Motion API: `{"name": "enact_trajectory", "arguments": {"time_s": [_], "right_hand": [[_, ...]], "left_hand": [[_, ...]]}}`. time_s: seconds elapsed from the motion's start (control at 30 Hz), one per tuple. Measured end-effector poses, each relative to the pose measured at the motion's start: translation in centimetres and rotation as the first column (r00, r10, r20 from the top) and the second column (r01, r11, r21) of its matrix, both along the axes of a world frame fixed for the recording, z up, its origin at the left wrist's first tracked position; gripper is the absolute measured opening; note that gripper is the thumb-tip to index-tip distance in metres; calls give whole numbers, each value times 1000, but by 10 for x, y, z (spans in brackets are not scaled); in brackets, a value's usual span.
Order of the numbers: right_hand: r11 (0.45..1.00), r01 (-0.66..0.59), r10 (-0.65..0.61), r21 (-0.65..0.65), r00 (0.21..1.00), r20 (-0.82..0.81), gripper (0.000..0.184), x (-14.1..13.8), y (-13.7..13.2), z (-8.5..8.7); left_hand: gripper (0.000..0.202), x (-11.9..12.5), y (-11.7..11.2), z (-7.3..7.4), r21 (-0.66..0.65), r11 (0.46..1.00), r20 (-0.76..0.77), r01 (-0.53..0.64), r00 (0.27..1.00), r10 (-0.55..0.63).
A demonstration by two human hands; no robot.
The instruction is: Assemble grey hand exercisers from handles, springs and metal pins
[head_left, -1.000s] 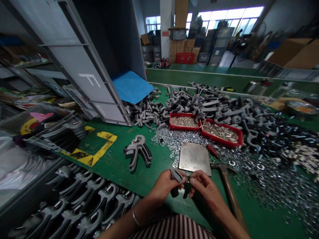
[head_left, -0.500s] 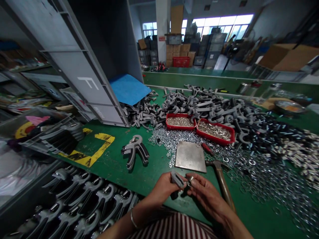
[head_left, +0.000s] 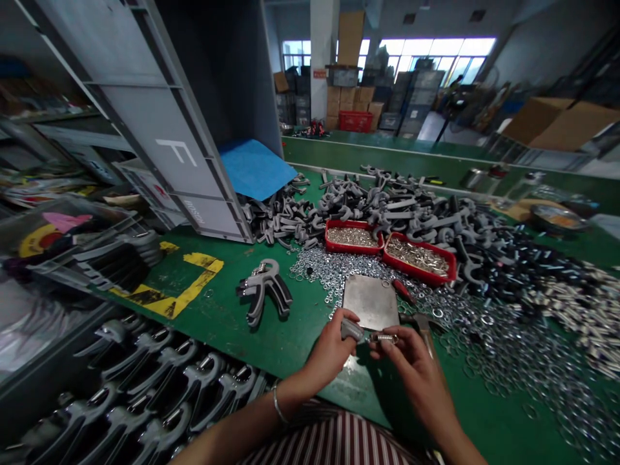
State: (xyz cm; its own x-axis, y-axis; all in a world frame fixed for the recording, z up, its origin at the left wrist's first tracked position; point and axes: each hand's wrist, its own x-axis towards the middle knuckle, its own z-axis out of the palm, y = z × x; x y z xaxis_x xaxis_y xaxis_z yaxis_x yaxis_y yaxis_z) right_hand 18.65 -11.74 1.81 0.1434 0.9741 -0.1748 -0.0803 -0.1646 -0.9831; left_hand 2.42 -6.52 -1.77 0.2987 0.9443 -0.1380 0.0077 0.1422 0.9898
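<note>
My left hand [head_left: 334,349] is closed round a grey plastic handle part [head_left: 351,330], whose end shows past the fingers. Between the thumb and fingers of my right hand [head_left: 416,365] is a small metal coil spring [head_left: 384,338], lying roughly level. A short gap separates the spring from the grey part. Just beyond both hands lies a square metal plate [head_left: 371,302]. A hammer [head_left: 427,332] rests beside my right hand, partly hidden by it. To the left, an assembled grey and black hand grip [head_left: 265,290] lies on the green table [head_left: 300,329].
Two red trays [head_left: 356,248] of small metal parts stand behind many loose rings [head_left: 314,265]. Behind them spreads a heap of grey handle parts [head_left: 402,203]. A tall grey crate [head_left: 181,152] stands at left. Finished grips fill a bin [head_left: 159,387] below the table edge.
Both hands have risen slightly from the table edge toward the metal plate and moved apart. The spring now shows clearly, drawn away from the grey part.
</note>
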Motion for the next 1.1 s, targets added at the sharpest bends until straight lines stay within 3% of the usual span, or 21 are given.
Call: {"name": "enact_trajectory", "arguments": {"time_s": [0.13,0.3,0.33,0.4,0.43,0.5,0.57,0.6,0.67,0.77,0.8,0.93,1.1], "right_hand": [[995,86,-86,52,996,1,28,-17,-1,-8],[994,74,-83,82,991,105,24,-22,2,-15],[995,66,-75,79,991,115,25,-20,2,-14],[998,21,-27,51,993,119,25,-14,4,-9],[999,-22,19,32,994,111,26,-9,5,-6],[988,-153,151,4,982,112,27,1,12,-1],[953,-302,284,24,917,282,28,15,28,1],[936,-349,300,45,858,416,29,24,40,0],[922,-374,221,99,720,658,29,42,71,-6],[928,-331,80,172,627,775,18,67,119,-17],[924,-339,68,177,603,795,15,72,132,-20],[904,-392,86,172,560,824,18,79,153,-26],[926,-332,87,180,651,754,16,59,117,-20]], "left_hand": [[32,9,-5,-2,-21,997,-15,-79,997,79],[34,9,-12,-9,-106,991,43,-85,995,90],[33,8,-13,-9,-137,990,66,-43,996,52],[34,2,-14,-2,-192,968,130,161,982,-137],[37,-1,-14,4,-210,928,176,307,946,-273],[45,-10,-13,18,-216,795,296,567,814,-500],[45,-17,-12,29,-208,696,409,687,707,-576],[40,-19,-12,33,-212,683,432,699,694,-576],[33,-19,-10,34,-225,743,382,631,758,-529],[36,-14,-4,27,-151,915,207,373,917,-340],[37,-13,0,25,-108,950,178,293,946,-272],[41,-13,22,23,-39,991,161,131,979,-123],[31,-16,40,23,9,997,106,-75,992,74]]}}
